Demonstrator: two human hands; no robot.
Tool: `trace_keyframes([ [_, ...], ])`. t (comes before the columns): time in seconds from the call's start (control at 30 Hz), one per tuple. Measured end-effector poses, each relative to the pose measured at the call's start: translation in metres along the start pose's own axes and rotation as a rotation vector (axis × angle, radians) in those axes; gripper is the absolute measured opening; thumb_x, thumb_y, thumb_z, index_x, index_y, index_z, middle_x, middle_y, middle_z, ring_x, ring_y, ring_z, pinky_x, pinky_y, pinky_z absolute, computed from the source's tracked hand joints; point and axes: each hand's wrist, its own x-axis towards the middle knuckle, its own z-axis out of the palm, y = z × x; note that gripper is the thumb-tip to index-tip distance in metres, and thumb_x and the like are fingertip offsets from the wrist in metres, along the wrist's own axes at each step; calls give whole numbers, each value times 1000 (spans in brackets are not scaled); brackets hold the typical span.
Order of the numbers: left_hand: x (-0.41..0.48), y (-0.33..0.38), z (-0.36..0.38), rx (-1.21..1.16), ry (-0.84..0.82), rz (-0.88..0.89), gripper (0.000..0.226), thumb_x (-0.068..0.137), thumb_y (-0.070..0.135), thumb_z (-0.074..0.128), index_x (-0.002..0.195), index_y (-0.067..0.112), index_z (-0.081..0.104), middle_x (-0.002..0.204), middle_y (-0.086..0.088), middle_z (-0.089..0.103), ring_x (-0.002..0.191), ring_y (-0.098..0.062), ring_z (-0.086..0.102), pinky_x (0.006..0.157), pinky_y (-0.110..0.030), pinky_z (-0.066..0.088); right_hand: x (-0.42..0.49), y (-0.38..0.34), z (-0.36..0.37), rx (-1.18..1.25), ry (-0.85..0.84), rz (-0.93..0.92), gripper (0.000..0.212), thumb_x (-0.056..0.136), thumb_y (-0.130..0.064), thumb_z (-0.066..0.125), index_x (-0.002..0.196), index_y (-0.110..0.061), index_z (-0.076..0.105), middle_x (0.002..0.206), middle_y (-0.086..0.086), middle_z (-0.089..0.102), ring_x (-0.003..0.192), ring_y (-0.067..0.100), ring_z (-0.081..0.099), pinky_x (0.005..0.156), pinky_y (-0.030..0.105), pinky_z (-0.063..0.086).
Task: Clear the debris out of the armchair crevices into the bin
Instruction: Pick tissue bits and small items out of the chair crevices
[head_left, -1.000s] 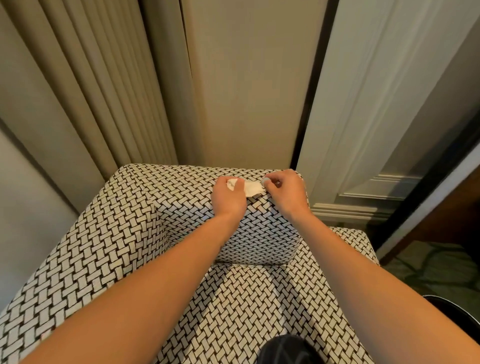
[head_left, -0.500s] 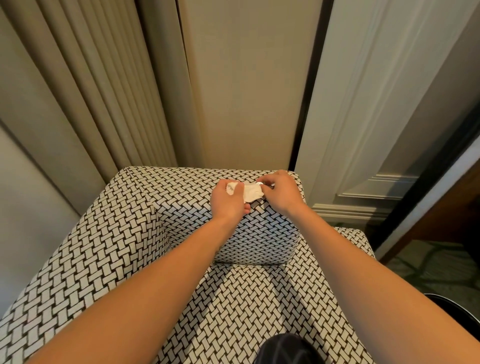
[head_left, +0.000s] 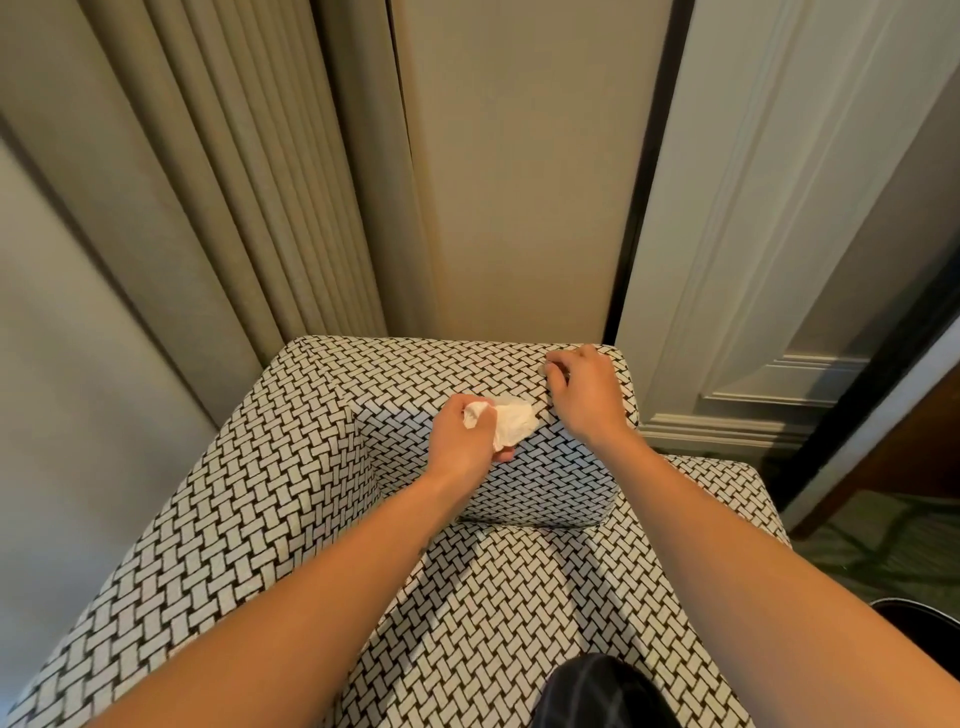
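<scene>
One crumpled white tissue (head_left: 515, 422) is clenched in the left hand (head_left: 464, 439) against the back of one black-and-white woven-pattern armchair (head_left: 291, 499); the right hand (head_left: 587, 397) curls just beside it, contents unclear.

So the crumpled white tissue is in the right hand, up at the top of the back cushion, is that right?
No, the left hand grips the crumpled white tissue, up at the top of the back cushion; the head view shows it.

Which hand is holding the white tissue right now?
The left hand: it grips the crumpled white tissue. The right hand rests on the armchair backrest, holding no tissue.
</scene>
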Motion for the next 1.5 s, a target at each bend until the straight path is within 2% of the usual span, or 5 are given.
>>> trace_keyframes([
  [0.3,-21,-19,-25,4,8,-129,16,104,7,50,119,9,55,138,-14,53,107,-30,65,67,-25,63,-44,-12,-3,190,-6,-112,28,105,-21,47,126,-22,66,125,-6,62,116,9,51,102,31,44],
  [0.6,-58,-49,-70,-196,33,-330,33,97,-10,47,116,12,61,128,-11,60,104,-28,68,81,-37,63,-85,-29,26,351,-221,-77,26,105,-18,48,118,-24,69,87,-13,68,52,4,51,49,19,42],
  [0.8,-66,-76,-100,-205,170,-475,40,96,-15,40,106,13,66,133,-13,52,98,-32,66,68,-36,63,-102,-18,64,285,-516,8,26,105,-17,48,121,-24,67,94,-2,70,56,10,48,46,23,40],
  [0.97,-52,-63,-96,-301,240,-506,32,100,-7,44,110,13,67,101,-5,55,87,-24,62,92,-45,60,-109,-9,91,205,-671,43,26,105,-17,47,124,-19,65,104,1,70,47,4,39,43,17,36],
  [1.5,-45,-77,-90,-458,388,-586,25,106,26,38,90,20,56,89,-5,64,80,-23,59,83,-39,53,-121,9,182,-43,-610,75,33,105,-25,46,131,-10,60,100,5,70,75,16,63,64,27,48],
])
